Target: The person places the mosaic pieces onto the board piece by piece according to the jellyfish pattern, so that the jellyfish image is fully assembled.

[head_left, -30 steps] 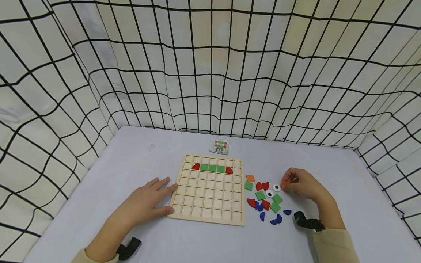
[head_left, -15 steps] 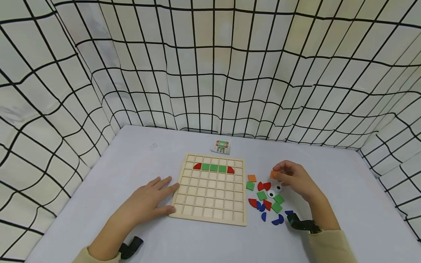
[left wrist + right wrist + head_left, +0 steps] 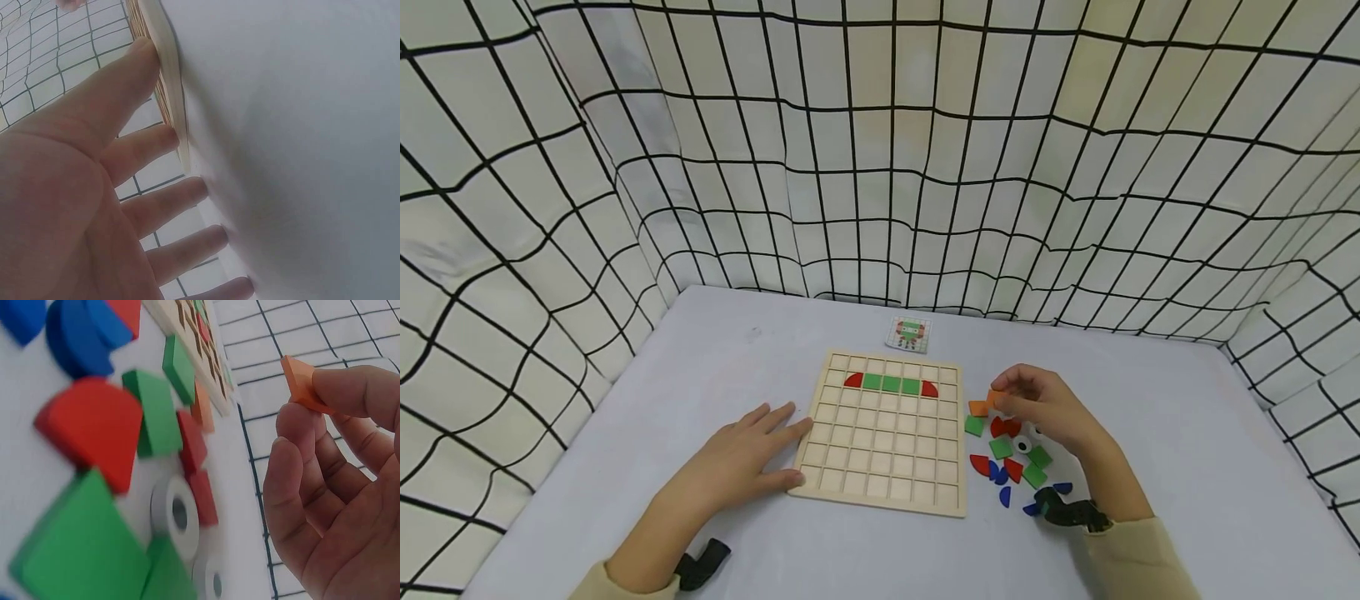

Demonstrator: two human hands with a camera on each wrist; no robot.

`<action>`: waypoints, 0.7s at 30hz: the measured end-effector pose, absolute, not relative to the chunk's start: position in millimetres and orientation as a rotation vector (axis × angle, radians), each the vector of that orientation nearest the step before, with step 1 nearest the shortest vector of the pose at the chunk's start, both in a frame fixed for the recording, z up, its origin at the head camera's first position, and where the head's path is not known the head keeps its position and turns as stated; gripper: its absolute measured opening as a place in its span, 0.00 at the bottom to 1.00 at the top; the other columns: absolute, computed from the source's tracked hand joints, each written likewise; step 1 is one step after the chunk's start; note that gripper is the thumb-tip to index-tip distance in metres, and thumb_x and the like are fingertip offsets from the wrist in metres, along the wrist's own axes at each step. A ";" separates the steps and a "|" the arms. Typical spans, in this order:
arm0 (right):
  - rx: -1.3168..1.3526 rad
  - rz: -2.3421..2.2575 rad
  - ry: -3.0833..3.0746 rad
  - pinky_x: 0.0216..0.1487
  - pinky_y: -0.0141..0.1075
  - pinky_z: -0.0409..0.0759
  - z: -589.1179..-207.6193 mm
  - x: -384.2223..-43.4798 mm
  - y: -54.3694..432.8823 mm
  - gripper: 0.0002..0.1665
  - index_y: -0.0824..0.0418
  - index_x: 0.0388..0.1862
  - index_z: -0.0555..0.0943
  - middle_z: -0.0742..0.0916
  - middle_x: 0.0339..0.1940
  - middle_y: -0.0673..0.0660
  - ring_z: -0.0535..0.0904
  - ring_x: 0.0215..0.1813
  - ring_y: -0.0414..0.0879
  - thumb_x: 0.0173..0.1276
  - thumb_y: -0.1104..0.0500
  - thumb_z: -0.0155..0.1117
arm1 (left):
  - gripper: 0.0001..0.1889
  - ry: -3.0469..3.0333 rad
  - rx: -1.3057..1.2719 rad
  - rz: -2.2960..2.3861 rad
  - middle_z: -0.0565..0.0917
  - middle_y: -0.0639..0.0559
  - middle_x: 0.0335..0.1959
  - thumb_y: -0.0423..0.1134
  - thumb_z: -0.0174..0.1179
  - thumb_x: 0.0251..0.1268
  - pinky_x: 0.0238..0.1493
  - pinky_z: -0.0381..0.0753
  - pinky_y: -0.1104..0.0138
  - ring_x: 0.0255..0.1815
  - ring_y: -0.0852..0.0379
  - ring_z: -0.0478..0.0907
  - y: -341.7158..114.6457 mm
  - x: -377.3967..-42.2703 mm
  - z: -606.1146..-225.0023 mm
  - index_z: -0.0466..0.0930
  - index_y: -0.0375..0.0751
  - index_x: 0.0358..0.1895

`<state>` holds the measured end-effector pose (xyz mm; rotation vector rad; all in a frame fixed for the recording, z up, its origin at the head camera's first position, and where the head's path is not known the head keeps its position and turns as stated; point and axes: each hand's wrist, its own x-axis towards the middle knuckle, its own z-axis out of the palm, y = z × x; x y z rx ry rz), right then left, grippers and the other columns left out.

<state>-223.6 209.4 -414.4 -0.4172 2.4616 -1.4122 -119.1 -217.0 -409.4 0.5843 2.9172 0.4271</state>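
Observation:
My right hand (image 3: 1045, 406) pinches an orange square tile (image 3: 301, 382) between thumb and fingers, held over the loose pieces to the right of the wooden grid board (image 3: 880, 439). My left hand (image 3: 739, 457) lies spread at the board's left side, with thumb (image 3: 134, 72) and index fingertip against its edge. Near the top of the board, three green squares (image 3: 891, 383) form a row with a red quarter-circle (image 3: 853, 381) at the left end and another red one (image 3: 929, 389) at the right.
Beside the board lie an orange tile (image 3: 977, 408), several green squares (image 3: 1001, 447), red quarter-circles (image 3: 980, 464), blue half-circles (image 3: 1005, 497) and white eye discs (image 3: 177, 515). A small picture card (image 3: 908, 334) rests behind the board. Black netting (image 3: 891, 171) surrounds the white table.
My right hand has lifted the orange tile from the right of the pile and carried it left toward the board. The left hand has stayed at the board's edge.

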 end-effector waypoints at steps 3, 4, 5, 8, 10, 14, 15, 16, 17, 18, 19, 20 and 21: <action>-0.424 -1.410 2.451 0.34 0.43 0.85 -412.4 -226.1 202.3 0.13 0.59 0.49 0.79 0.86 0.41 0.60 0.81 0.38 0.58 0.70 0.54 0.67 | 0.37 2.918 0.585 0.426 0.67 0.40 0.74 0.60 0.65 0.62 0.60 0.70 0.34 0.73 0.29 0.62 -216.9 -119.1 -409.6 0.70 0.52 0.73; -0.429 -1.415 2.444 0.35 0.43 0.85 -411.6 -227.0 200.2 0.13 0.59 0.49 0.79 0.86 0.41 0.61 0.81 0.38 0.58 0.70 0.55 0.67 | 0.37 2.919 0.586 0.423 0.67 0.40 0.74 0.60 0.65 0.62 0.60 0.70 0.34 0.73 0.29 0.62 -216.9 -119.2 -409.8 0.70 0.52 0.73; -0.433 -1.416 2.440 0.35 0.44 0.85 -410.7 -227.7 198.1 0.13 0.59 0.49 0.79 0.86 0.40 0.62 0.81 0.38 0.59 0.70 0.56 0.67 | 0.37 2.919 0.585 0.423 0.67 0.40 0.74 0.60 0.65 0.62 0.60 0.70 0.34 0.73 0.29 0.62 -216.9 -119.2 -409.9 0.70 0.52 0.73; -0.444 -1.429 2.427 0.38 0.46 0.86 -407.4 -229.2 192.2 0.12 0.58 0.50 0.79 0.85 0.39 0.62 0.81 0.38 0.61 0.70 0.57 0.66 | 0.37 2.918 0.583 0.422 0.67 0.40 0.74 0.60 0.65 0.62 0.60 0.69 0.34 0.73 0.29 0.62 -217.0 -119.1 -410.5 0.70 0.52 0.73; -0.458 -1.436 2.425 0.38 0.47 0.85 -405.6 -230.2 188.3 0.12 0.59 0.50 0.79 0.84 0.38 0.61 0.80 0.38 0.62 0.70 0.58 0.65 | 0.37 2.917 0.582 0.422 0.67 0.40 0.74 0.60 0.65 0.62 0.60 0.69 0.34 0.73 0.29 0.62 -217.1 -118.9 -410.7 0.70 0.51 0.73; -0.494 -1.457 2.418 0.38 0.46 0.85 -403.7 -232.2 178.9 0.11 0.60 0.50 0.79 0.84 0.39 0.59 0.79 0.39 0.62 0.71 0.60 0.65 | 0.37 2.917 0.579 0.425 0.67 0.40 0.75 0.60 0.65 0.62 0.60 0.69 0.33 0.73 0.29 0.62 -216.8 -118.7 -410.2 0.70 0.51 0.73; -0.502 -1.459 2.415 0.38 0.45 0.84 -403.6 -232.7 176.3 0.11 0.61 0.49 0.79 0.84 0.39 0.59 0.79 0.39 0.61 0.70 0.60 0.65 | 0.37 2.916 0.577 0.425 0.67 0.40 0.75 0.60 0.65 0.62 0.60 0.69 0.33 0.73 0.29 0.62 -216.6 -118.7 -410.1 0.70 0.51 0.73; -0.510 -1.458 2.415 0.39 0.45 0.84 -403.8 -233.1 173.7 0.11 0.61 0.49 0.80 0.84 0.40 0.59 0.79 0.40 0.60 0.70 0.60 0.65 | 0.37 2.916 0.575 0.425 0.67 0.40 0.75 0.60 0.65 0.62 0.61 0.69 0.33 0.73 0.29 0.62 -216.5 -118.7 -410.0 0.70 0.51 0.73; -0.509 -1.458 2.412 0.38 0.45 0.84 -404.1 -233.5 170.7 0.11 0.61 0.49 0.80 0.84 0.40 0.59 0.79 0.40 0.60 0.70 0.61 0.65 | 0.37 2.914 0.573 0.427 0.67 0.40 0.75 0.60 0.65 0.62 0.61 0.69 0.33 0.73 0.29 0.62 -216.4 -118.7 -409.9 0.70 0.51 0.73; -0.504 -1.454 2.414 0.39 0.45 0.84 -404.6 -234.0 167.9 0.10 0.60 0.48 0.80 0.84 0.41 0.58 0.79 0.41 0.58 0.70 0.60 0.65 | 0.37 2.913 0.572 0.426 0.67 0.40 0.75 0.60 0.65 0.62 0.61 0.69 0.33 0.73 0.29 0.62 -216.3 -118.8 -409.8 0.70 0.51 0.73; -0.510 -1.444 2.417 0.39 0.45 0.84 -405.5 -234.6 165.2 0.10 0.60 0.48 0.80 0.84 0.41 0.58 0.79 0.41 0.57 0.70 0.61 0.65 | 0.37 2.914 0.572 0.425 0.67 0.40 0.75 0.60 0.65 0.62 0.61 0.69 0.33 0.73 0.29 0.62 -216.3 -118.9 -409.8 0.70 0.51 0.73; -0.507 -1.439 2.418 0.38 0.44 0.84 -406.1 -235.0 162.4 0.09 0.59 0.47 0.81 0.84 0.41 0.58 0.79 0.41 0.57 0.69 0.60 0.65 | 0.37 2.914 0.573 0.424 0.67 0.40 0.75 0.60 0.65 0.62 0.61 0.69 0.33 0.73 0.29 0.62 -216.2 -118.9 -409.8 0.69 0.51 0.73; -0.506 -1.430 2.422 0.38 0.45 0.84 -407.1 -235.5 159.6 0.08 0.58 0.46 0.81 0.84 0.41 0.57 0.79 0.40 0.56 0.69 0.60 0.66 | 0.37 2.915 0.575 0.423 0.67 0.40 0.75 0.60 0.65 0.62 0.61 0.69 0.33 0.73 0.28 0.62 -216.3 -119.0 -409.8 0.69 0.51 0.73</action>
